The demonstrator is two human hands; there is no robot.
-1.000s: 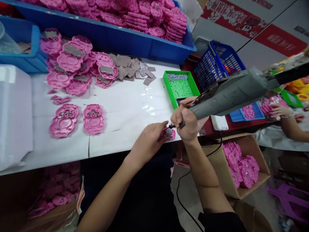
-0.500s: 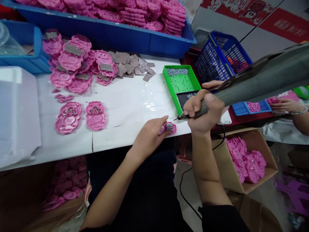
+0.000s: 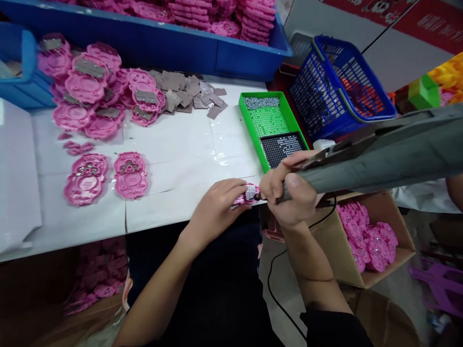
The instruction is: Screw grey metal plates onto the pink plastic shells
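My left hand (image 3: 219,205) is closed on a pink plastic casing (image 3: 238,198) at the table's front edge, its thumb and fingers on either side. A grey metal plate (image 3: 250,192) lies on that casing. My right hand (image 3: 291,190) is wrapped round a grey-green electric screwdriver (image 3: 383,156), held nearly level. The driver's dark tip (image 3: 257,196) is at the right end of the plate; whether it sits on a screw is too small to tell. Just beyond my right hand is a green tray (image 3: 269,120) with small screws and a black perforated insert (image 3: 282,148).
Two pink casings (image 3: 87,179) lie at the left, before a pile of casings with plates (image 3: 88,86). Loose grey plates (image 3: 188,91) lie beside it. A long blue bin (image 3: 162,41) borders the back. A blue basket (image 3: 336,96) and a carton of casings (image 3: 405,236) stand right.
My right hand has brought the screwdriver left and down, so its tip has gone from beside the casing to the metal plate. My left hand still holds the casing. The view has shifted slightly.
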